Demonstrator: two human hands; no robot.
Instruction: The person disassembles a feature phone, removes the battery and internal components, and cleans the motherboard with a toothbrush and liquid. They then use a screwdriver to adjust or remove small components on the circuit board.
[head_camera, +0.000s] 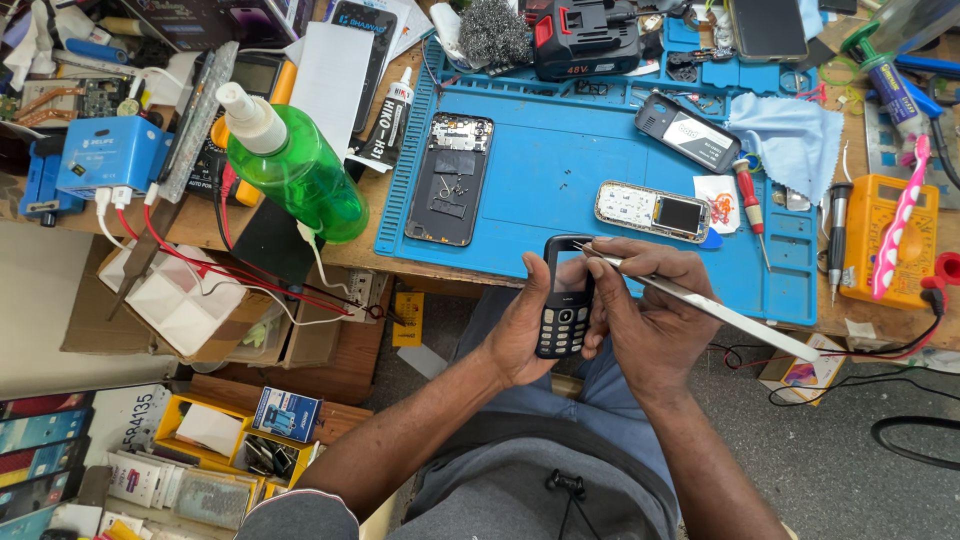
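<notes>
Blue mat (560, 180) covers a cluttered wooden bench (200, 230), grey floor (840, 460) below

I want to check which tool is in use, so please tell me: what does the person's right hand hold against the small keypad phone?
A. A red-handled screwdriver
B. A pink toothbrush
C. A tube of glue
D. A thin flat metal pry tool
D: the right hand grips a thin flat metal pry tool whose tip meets the top edge of the keypad phone, held in the left hand.
</notes>
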